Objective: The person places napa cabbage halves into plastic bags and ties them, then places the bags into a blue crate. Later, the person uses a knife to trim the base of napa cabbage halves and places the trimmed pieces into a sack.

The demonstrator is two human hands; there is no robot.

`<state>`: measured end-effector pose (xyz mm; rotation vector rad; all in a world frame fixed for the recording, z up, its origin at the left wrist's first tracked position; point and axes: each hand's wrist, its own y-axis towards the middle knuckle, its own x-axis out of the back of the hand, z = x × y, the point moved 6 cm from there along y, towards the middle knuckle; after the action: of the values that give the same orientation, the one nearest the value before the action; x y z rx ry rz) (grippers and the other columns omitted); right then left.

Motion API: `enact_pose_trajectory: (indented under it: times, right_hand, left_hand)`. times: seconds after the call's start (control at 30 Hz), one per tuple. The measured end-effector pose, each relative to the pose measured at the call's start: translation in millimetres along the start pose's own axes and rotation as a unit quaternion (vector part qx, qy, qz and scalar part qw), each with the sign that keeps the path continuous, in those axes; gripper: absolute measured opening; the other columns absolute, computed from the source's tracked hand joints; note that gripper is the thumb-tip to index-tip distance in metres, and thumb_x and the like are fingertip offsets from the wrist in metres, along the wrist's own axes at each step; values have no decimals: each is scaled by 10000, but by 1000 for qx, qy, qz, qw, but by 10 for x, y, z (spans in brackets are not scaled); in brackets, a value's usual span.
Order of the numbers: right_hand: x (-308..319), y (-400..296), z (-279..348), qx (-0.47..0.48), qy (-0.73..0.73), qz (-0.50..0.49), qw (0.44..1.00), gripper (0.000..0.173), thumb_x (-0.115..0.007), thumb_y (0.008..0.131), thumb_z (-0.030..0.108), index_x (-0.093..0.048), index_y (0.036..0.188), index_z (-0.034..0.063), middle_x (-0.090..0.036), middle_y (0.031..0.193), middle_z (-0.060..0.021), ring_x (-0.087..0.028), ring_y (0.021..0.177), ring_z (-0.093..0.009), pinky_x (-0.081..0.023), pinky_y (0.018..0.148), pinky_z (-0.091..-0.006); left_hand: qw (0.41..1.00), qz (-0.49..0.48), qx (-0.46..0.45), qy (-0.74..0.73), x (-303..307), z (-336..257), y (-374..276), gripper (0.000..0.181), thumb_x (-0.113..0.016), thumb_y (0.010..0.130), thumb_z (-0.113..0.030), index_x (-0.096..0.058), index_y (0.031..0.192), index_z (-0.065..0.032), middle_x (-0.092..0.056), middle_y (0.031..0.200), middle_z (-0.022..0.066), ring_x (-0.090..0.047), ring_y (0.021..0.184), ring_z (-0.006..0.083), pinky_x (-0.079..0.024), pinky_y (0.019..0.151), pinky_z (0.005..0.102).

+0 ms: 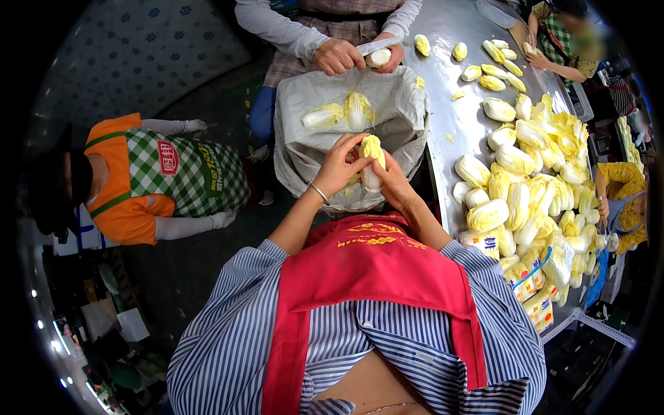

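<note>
A small napa cabbage head (372, 165) is held upright between both my hands, its yellow leafy tip up and its white base towards me. My left hand (340, 162) has its fingers at the leafy tip, and my right hand (393, 179) grips the side and lower part. Below them is a large white woven sack (298, 150), its mouth wide. Two pieces of cabbage, one a loose leafy piece (358, 111) and one longer (322, 115), lie on the sack's far fold. Smaller yellow leaf bits are partly hidden behind my hands.
A metal table (443, 124) on the right bears a big pile of napa cabbages (519, 197), some in printed wrapping. Across the sack, a co-worker's hands (337, 56) hold a knife (378, 45) against a cabbage. A person in a checked apron (187, 171) stands left; others are beyond the table.
</note>
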<state>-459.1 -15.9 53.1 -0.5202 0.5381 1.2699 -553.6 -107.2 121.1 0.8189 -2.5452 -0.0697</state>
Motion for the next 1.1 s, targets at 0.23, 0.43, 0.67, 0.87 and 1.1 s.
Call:
enact_pose_trajectory:
  times: [0.23, 0.43, 0.67, 0.87, 1.1]
  right_hand:
    - [56, 4, 25, -1, -13, -52, 999, 386, -665, 999, 253, -475, 1280, 68, -598, 1162, -43, -588, 1053, -118, -502, 894, -287]
    - [32, 18, 114, 37, -119, -69, 990, 401, -729, 951, 220, -525, 1253, 51, -590, 1119, -28, -564, 1033, -110, -471, 898, -267]
    - [52, 64, 114, 83, -236, -70, 966, 455, -799, 880, 200, -563, 1227, 27, -589, 1113, -38, -555, 1061, -135, -447, 948, -287]
    - [60, 92, 113, 42, -165, -58, 984, 507, -764, 907, 147, -536, 1339, 15, -597, 1232, -67, -562, 1143, -146, -438, 1001, -283]
    - [65, 59, 112, 61, -175, -36, 982, 494, -677, 968, 90, -489, 1420, 17, -583, 1317, -75, -539, 1224, -154, -424, 1048, -283]
  left_hand:
    - [999, -48, 1, 17, 34, 117, -53, 422, -635, 946, -89, -567, 1360, -45, -624, 1154, 120, -673, 949, 230, -561, 776, 325]
    - [987, -128, -53, 76, 106, -167, -109, 420, -579, 938, -26, -564, 1357, -60, -641, 1124, 122, -681, 882, 236, -566, 735, 327]
    - [991, -122, -18, 47, 202, 5, -45, 247, -684, 933, -121, -693, 1154, -12, -668, 1028, 106, -677, 817, 196, -554, 705, 296]
    - [987, -138, 80, -26, 264, 369, -36, 174, -662, 946, -120, -702, 1053, 12, -690, 980, 109, -684, 806, 211, -546, 705, 313]
    - [980, -123, -55, 146, 250, -100, -57, 147, -633, 920, -73, -688, 1015, 25, -693, 899, 169, -682, 793, 365, -536, 718, 408]
